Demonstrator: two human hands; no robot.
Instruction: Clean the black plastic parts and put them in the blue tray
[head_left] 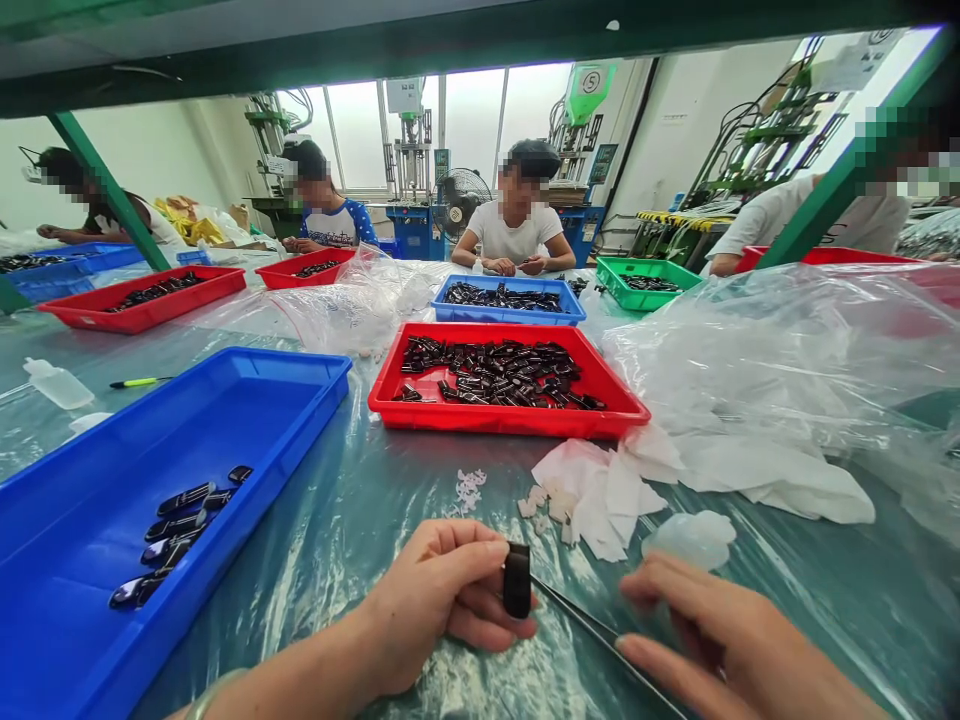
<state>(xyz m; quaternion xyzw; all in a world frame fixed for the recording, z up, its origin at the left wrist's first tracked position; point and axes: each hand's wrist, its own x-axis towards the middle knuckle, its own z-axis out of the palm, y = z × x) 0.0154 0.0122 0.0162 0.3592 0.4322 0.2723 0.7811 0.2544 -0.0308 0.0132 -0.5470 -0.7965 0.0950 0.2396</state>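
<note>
Part [517, 585] pinched in left hand [435, 595]; right hand [720, 635] at tweezers [577, 617], grip unclear; few seemingly done, in blue tray [82, 580]; many left.

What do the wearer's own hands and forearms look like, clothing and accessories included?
Each grip is a bare, ungloved hand. Beyond the left grip, a pale, smooth band circles the forearm at the picture's bottom edge. The right grip is slightly blurred, with no band in view. No sleeves show.

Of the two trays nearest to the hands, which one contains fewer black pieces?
The large blue tray, near left: it holds a small cluster of black pieces, the central red tray many.
</note>
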